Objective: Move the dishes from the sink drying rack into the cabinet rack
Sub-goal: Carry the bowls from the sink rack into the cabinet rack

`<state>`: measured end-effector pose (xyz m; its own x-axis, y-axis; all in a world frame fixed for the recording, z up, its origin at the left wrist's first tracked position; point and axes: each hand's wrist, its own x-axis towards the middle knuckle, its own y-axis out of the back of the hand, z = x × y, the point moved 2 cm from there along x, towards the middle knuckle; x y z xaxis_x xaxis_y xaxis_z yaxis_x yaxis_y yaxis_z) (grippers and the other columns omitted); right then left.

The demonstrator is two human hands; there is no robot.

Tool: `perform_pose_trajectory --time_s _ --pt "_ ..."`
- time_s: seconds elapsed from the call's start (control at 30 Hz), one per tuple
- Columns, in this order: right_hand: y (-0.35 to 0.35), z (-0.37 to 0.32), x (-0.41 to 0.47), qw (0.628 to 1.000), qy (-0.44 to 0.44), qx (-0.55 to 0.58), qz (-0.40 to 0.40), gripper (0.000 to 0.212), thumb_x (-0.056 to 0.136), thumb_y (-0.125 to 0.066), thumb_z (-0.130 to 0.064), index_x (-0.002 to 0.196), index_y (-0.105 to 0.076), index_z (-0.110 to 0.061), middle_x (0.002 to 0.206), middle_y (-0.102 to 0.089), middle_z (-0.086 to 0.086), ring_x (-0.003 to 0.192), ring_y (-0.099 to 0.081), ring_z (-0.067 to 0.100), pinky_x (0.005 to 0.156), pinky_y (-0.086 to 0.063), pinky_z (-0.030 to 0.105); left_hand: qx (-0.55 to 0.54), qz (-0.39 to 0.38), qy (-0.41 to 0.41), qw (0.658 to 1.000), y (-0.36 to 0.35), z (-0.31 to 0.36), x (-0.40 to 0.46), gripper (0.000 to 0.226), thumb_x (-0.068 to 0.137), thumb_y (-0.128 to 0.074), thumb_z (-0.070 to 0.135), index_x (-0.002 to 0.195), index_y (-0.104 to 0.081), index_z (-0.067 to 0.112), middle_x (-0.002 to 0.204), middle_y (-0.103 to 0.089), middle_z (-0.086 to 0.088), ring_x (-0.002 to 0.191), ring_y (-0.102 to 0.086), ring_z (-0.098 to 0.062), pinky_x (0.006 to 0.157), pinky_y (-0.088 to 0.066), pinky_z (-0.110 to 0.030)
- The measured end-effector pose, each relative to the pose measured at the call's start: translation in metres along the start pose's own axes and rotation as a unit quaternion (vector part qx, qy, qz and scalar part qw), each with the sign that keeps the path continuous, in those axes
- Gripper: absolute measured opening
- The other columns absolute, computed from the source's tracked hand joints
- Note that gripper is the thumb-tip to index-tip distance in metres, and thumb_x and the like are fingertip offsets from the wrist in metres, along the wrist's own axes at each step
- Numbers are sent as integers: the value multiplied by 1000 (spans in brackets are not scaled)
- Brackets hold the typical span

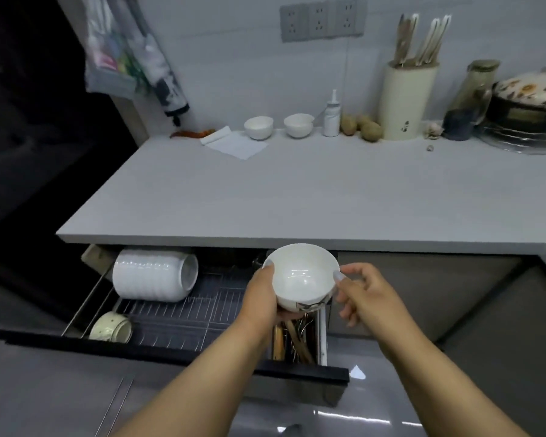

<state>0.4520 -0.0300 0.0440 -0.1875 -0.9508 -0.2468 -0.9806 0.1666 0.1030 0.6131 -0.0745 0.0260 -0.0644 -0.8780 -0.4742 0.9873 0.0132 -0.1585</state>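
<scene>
On my far left, the pull-out cabinet rack (pixel 158 313) stands open under the countertop (pixel 297 197). A stack of white bowls (pixel 153 275) lies on its side at the rack's back left corner, and a pale speckled cup (pixel 111 327) lies tipped over near the front left, apart from the stack. The wire grid between them and my hands is bare.

My left hand (pixel 262 302) cups the white bowl (pixel 301 275) from below and from its left side, fingers curled round the wall and a fingertip at the rim. The bowl sits upright, slightly tilted towards me, held in the air above the right part of the rack, just over the cutlery compartment (pixel 297 339), where wooden-handled utensils stand. My right hand (pixel 361 293) pinches the bowl's right rim with thumb and forefinger; the other fingers hang loosely curled below.

On the countertop, along the wall: a folded white paper (pixel 234 145), two small white bowls (pixel 278 126) side by side, a white squeeze bottle (pixel 331 116), some potatoes (pixel 361 126), a cream knife holder (pixel 405 99) with knives, and a patterned lidded pot (pixel 530 99) at the far right.
</scene>
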Motion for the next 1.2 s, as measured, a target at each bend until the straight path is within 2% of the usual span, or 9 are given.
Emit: perform_pose_trajectory --time_s 0.1,0.23,0.33,0.53,0.8,0.9,0.97,1.1,1.2 --pt "-18 -3 15 999 -13 -1 -34 17 92 -57 -30 103 -56 -17 76 -61 5 55 -54 13 48 -44 26 -10 32 -5 999 20 3 7 41 100 -31 41 126 -52 17 117 -63 -15 102 -63 -34 66 -59 -46" --pt "-39 1 41 992 -76 44 -95 21 91 -58 -34 99 -59 -15 87 -60 8 70 -58 18 54 -50 29 -17 63 -13 998 38 8 17 41 101 -30 40 125 -52 15 115 -64 -15 99 -65 -32 56 -57 -36" --pt "-53 6 56 975 -127 92 -155 31 90 -58 -37 108 -58 -12 98 -66 17 87 -66 27 63 -54 33 -24 85 -19 996 49 8 26 41 101 -31 39 124 -53 15 114 -64 -15 98 -64 -31 50 -54 -31" --pt "-88 6 70 937 -195 177 -230 51 75 -63 -36 118 -56 -9 111 -64 30 98 -67 39 75 -59 40 -48 133 -3 990 79 -2 39 42 100 -30 41 123 -54 14 114 -64 -16 98 -64 -34 51 -55 -32" --pt "-169 8 81 938 -207 176 -218 28 89 -55 -19 113 -53 -4 89 -62 23 76 -67 33 58 -59 35 10 163 1 987 159 0 54 38 101 -33 40 110 -61 15 100 -69 -12 77 -67 -25 49 -54 -30" --pt "-208 16 84 942 -222 152 -202 21 92 -52 -20 108 -54 -7 86 -63 22 78 -66 34 62 -61 38 47 200 11 979 207 3 59 39 99 -36 39 95 -67 15 91 -71 -8 86 -67 -26 78 -58 -44" --pt "-237 24 88 945 -230 133 -192 19 92 -51 -21 106 -55 -8 77 -68 18 77 -66 33 67 -59 39 93 215 -6 972 248 7 63 39 98 -35 39 96 -66 17 100 -70 -5 97 -65 -23 93 -50 -46" --pt "-300 44 100 953 -240 88 -163 13 93 -51 -22 98 -56 -12 69 -71 14 70 -67 30 68 -56 38 179 274 -37 944 334 21 62 25 98 -37 36 86 -57 26 88 -58 11 87 -54 -10 82 -39 -31" --pt "-348 65 109 956 -246 46 -154 14 93 -52 -24 96 -57 -11 74 -69 16 67 -65 29 68 -55 37 211 298 -43 930 395 25 72 25 98 -40 35 84 -58 24 90 -62 -2 85 -56 -21 76 -38 -32"
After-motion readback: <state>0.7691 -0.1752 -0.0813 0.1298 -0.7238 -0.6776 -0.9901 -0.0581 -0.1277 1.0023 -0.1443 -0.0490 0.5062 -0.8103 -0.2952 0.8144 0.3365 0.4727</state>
